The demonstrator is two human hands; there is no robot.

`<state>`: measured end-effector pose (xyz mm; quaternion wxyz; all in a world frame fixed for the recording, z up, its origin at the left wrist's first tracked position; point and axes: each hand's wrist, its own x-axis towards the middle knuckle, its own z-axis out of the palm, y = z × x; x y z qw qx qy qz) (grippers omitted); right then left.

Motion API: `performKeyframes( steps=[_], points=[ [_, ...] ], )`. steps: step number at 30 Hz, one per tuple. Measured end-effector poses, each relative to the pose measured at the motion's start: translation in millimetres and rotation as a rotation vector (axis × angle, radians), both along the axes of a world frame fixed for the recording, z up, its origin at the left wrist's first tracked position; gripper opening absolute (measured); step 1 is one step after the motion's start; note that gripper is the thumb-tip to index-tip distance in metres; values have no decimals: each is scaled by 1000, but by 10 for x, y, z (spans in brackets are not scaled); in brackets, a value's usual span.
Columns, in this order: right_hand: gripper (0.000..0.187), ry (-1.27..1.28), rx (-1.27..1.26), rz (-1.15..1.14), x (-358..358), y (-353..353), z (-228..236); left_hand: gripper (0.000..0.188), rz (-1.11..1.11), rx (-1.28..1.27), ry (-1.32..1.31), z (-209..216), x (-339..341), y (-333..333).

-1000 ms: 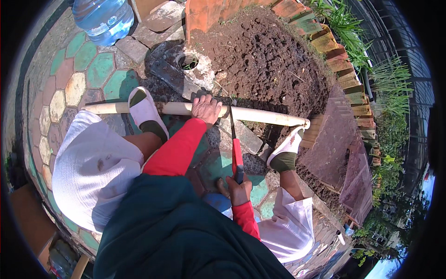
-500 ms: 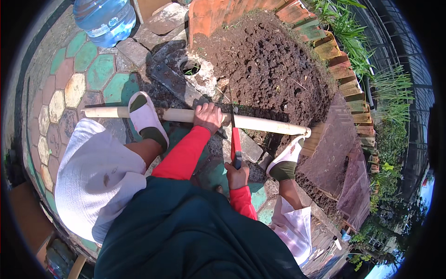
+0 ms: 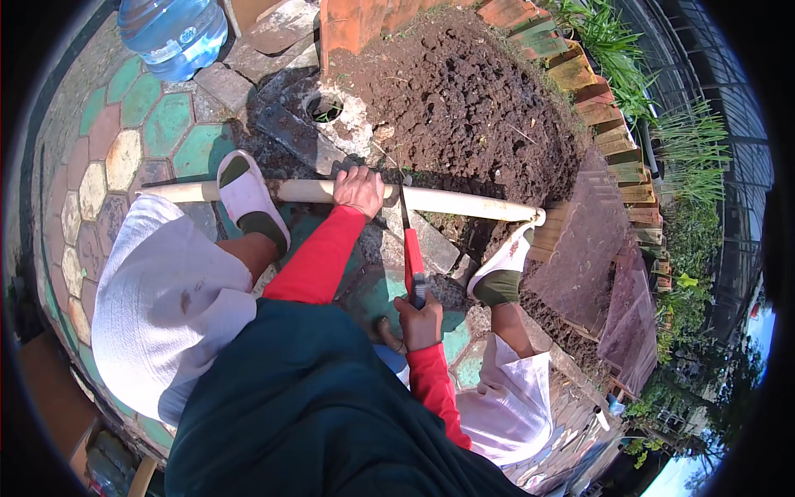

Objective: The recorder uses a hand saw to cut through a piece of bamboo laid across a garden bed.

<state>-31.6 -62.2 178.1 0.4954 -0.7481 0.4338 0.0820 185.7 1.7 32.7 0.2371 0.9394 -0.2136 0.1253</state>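
Head view: the left slipper [image 3: 247,197] crosses the pole [image 3: 305,191], brown soil [image 3: 472,99] beyond.

No readable text; blue jug [image 3: 170,51] seemingly bears small pale label [image 3: 188,35].

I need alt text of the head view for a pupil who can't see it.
A person's right hand holds a red-handled saw whose blade crosses a pale pole, with the left hand laid over the pole left of the blade. A pale shoe crosses the pole farther left; dark soil lies beyond.
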Motion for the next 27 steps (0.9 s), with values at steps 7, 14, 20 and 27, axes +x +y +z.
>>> performKeyframes(
  steps=[7,14,20,27],
  points=[
    [20,-59,-10,8,504,-129,-281,22,-9,-6,-30,119,-85,-15],
    [20,-92,153,-114,140,-70,-317,22,4,15,6,74,-33,0],
    [18,-121,4,-32,636,-195,-542,23,-19,-34,-30,106,-14,-74],
    [18,-97,55,-63,98,-19,-348,23,19,40,3,85,-34,60]
  ],
)
